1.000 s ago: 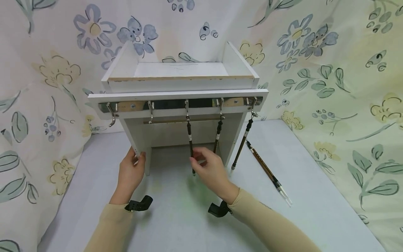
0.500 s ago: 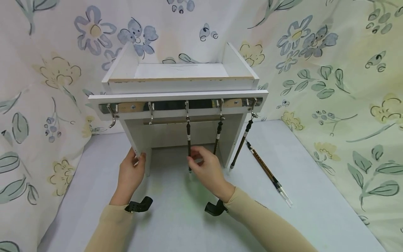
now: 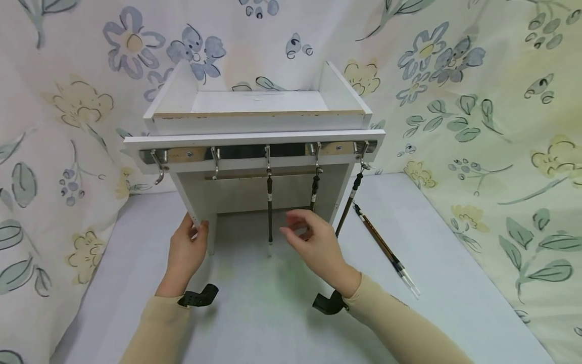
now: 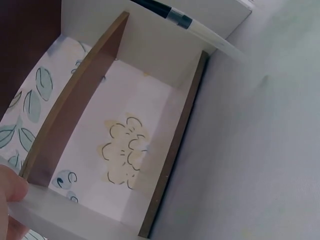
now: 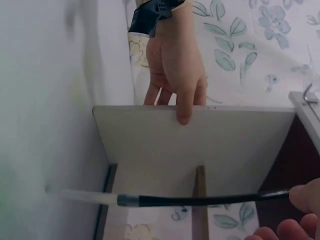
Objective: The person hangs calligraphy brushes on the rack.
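Note:
A white shelf unit with a metal hook rail along its front stands on the table. My left hand grips the edge of its left side panel, thumb on the inner face. From the middle hook hangs a dark calligraphy brush, tip down with a clear cap. My right hand is just right of that brush, fingers bent loosely and a gap between them and the handle. Two more brushes hang from the hooks to the right, one partly behind the hand, the other outermost.
Brown-handled brushes with clear caps lie side by side on the table at right. The two left hooks bear nothing. A flowered cloth rises behind and on both sides. Black wrist cameras sit on both wrists.
My right hand has let go of the middle brush and moved right. That brush now hangs straight down by itself. The left hand keeps its grip on the side panel.

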`<action>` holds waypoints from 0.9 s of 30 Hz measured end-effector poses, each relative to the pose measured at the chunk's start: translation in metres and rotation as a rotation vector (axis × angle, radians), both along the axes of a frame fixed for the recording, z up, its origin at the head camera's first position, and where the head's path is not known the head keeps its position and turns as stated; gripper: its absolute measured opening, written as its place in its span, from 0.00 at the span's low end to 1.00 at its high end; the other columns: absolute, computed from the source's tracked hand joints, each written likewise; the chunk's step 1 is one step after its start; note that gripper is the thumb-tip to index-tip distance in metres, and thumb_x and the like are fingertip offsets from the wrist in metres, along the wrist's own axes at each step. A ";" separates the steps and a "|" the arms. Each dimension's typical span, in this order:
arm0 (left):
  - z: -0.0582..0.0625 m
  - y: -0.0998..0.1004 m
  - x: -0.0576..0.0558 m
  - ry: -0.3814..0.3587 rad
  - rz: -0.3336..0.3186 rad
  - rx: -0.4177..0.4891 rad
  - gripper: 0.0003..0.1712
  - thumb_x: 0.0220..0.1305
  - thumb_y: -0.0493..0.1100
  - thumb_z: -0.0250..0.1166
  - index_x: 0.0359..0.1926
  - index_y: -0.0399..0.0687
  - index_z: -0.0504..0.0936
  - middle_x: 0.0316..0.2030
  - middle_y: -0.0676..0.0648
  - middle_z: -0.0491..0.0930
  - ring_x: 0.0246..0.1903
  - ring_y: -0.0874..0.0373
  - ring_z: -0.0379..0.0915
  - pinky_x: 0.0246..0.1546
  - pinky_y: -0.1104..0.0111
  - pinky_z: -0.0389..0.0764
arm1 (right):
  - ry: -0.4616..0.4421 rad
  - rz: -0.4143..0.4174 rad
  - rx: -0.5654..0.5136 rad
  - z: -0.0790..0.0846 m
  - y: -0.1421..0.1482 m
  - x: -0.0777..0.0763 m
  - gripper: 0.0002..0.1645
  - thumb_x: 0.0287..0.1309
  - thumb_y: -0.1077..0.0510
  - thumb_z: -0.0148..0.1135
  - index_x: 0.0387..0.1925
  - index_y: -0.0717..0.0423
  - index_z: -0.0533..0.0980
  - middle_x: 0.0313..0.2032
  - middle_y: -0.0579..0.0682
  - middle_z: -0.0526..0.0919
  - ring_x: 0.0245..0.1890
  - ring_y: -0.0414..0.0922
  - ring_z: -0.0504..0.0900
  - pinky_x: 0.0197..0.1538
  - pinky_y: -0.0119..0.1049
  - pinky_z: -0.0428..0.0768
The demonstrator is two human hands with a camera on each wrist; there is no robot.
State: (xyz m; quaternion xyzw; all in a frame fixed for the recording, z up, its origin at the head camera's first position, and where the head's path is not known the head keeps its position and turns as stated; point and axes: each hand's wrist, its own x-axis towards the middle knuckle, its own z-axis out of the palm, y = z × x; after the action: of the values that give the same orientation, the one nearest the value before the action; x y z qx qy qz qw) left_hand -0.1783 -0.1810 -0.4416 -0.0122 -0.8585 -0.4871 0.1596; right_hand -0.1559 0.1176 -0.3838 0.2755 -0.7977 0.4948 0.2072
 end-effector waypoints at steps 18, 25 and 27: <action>0.015 -0.003 -0.004 -0.067 -0.058 -0.051 0.32 0.73 0.54 0.50 0.72 0.47 0.58 0.67 0.34 0.62 0.58 0.29 0.66 0.50 0.41 0.74 | 0.097 -0.112 0.042 0.019 0.082 0.012 0.22 0.46 0.69 0.74 0.46 0.57 0.79 0.39 0.50 0.83 0.36 0.42 0.82 0.35 0.29 0.82; 0.015 -0.001 -0.002 -0.085 -0.051 -0.085 0.31 0.75 0.50 0.46 0.72 0.43 0.56 0.65 0.30 0.64 0.57 0.30 0.68 0.43 0.42 0.78 | 0.094 -0.167 0.087 0.021 0.111 0.018 0.24 0.40 0.77 0.73 0.43 0.65 0.79 0.37 0.54 0.83 0.31 0.41 0.81 0.33 0.26 0.81; 0.014 -0.001 -0.003 -0.076 -0.048 -0.094 0.30 0.75 0.49 0.46 0.72 0.41 0.56 0.64 0.29 0.65 0.56 0.30 0.69 0.42 0.42 0.79 | 0.080 -0.190 0.093 0.011 0.124 0.013 0.24 0.41 0.75 0.74 0.44 0.62 0.79 0.37 0.52 0.83 0.32 0.39 0.81 0.34 0.24 0.80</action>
State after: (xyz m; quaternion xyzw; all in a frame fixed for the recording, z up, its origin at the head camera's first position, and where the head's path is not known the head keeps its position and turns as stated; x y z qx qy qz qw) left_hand -0.1814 -0.1818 -0.4277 -0.0216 -0.8853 -0.4502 0.1143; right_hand -0.1425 0.2419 -0.3725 0.2277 -0.8333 0.4241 0.2719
